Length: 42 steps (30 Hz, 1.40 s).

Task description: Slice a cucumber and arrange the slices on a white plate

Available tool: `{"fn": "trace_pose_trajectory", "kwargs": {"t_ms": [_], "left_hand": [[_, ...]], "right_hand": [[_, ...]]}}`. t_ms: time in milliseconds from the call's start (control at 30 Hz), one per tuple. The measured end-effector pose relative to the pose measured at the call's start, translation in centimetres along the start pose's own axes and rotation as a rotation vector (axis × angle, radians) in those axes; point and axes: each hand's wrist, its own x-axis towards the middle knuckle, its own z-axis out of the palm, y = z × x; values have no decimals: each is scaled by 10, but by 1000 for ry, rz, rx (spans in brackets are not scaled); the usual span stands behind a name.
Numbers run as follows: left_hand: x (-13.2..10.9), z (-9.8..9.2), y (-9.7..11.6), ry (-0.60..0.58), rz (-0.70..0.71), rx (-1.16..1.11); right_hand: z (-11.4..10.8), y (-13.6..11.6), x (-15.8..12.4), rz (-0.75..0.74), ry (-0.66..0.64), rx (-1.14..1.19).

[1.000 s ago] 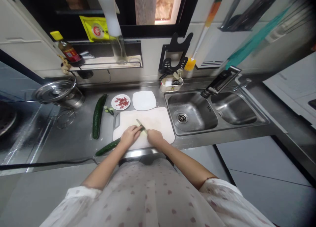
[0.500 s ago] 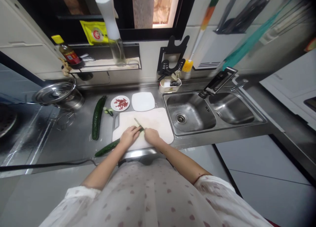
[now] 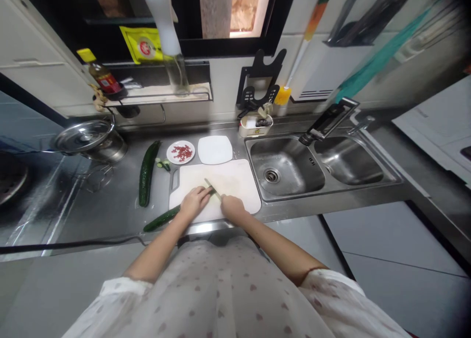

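My left hand (image 3: 194, 202) is closed over a cucumber (image 3: 162, 219) that lies across the near left corner of the white cutting board (image 3: 235, 178) and sticks out over its edge. My right hand (image 3: 231, 208) is closed on a knife (image 3: 213, 189), its blade angled up and left right beside my left fingers at the cucumber's cut end. A second whole cucumber (image 3: 146, 172) lies on the steel counter left of the board.
Behind the board sit a small plate of chopped red bits (image 3: 180, 152), a white square plate (image 3: 215, 149) and cucumber ends (image 3: 162, 164). A double sink (image 3: 316, 166) is to the right, a lidded pot (image 3: 88, 139) at far left, a wall shelf with bottles (image 3: 158, 90) behind.
My right hand with the knife has shifted slightly right and nearer along the cucumber's cut end. My left hand stays on the cucumber.
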Motion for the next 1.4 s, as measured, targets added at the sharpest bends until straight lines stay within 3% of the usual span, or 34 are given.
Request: {"fn": "trace_pose_trajectory", "kwargs": {"t_ms": [167, 500, 700, 1400], "left_hand": [[0, -2, 2, 5, -4, 13], [1, -2, 2, 12, 6, 12], [0, -3, 3, 22, 16, 7], [0, -2, 2, 16, 7, 6]], "right_hand": [[1, 0, -3, 6, -14, -22], [-19, -20, 30, 30, -10, 81], [-22, -24, 36, 26, 19, 95], [-2, 3, -17, 30, -43, -23]]}}
